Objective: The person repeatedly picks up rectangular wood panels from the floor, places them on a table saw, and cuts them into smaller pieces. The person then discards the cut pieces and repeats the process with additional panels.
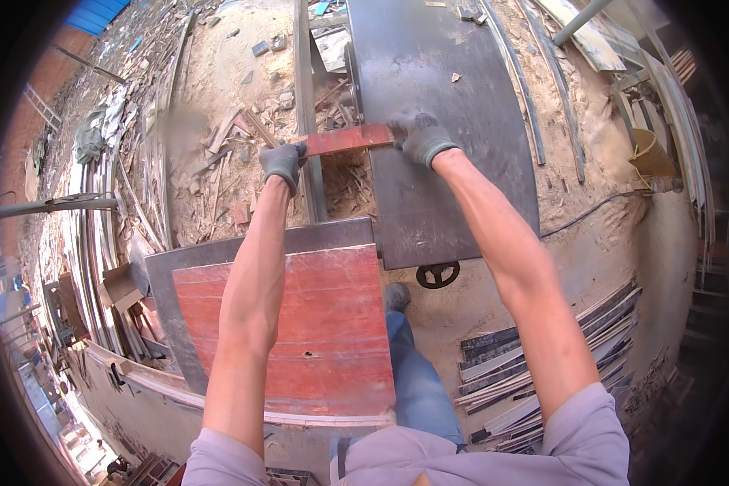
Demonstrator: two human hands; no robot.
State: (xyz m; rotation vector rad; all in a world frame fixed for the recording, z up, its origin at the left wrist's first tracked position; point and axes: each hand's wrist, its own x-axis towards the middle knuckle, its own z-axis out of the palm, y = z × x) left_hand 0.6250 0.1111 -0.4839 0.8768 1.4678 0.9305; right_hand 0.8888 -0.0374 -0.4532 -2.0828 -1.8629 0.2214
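Between my two gloved hands a short red board (348,140) spans crosswise, one end in each hand. My left hand (283,161) closes round its left end, over the side of a long grey rail. Its right end is gripped by my right hand (420,136), above the dark metal machine table (454,202). Below the board a gap between rail and table shows wood scraps and dust. Closer to my body, a large red panel (300,324) with a small hole lies on a dark surface, under my left forearm.
A black handwheel (438,275) sticks out at the table's near edge. Stacked strips (543,364) lie on the floor at the lower right. Broken wood and sawdust cover the ground to the left, beside a pile of long strips (89,235). A cable (595,206) runs right of the table.
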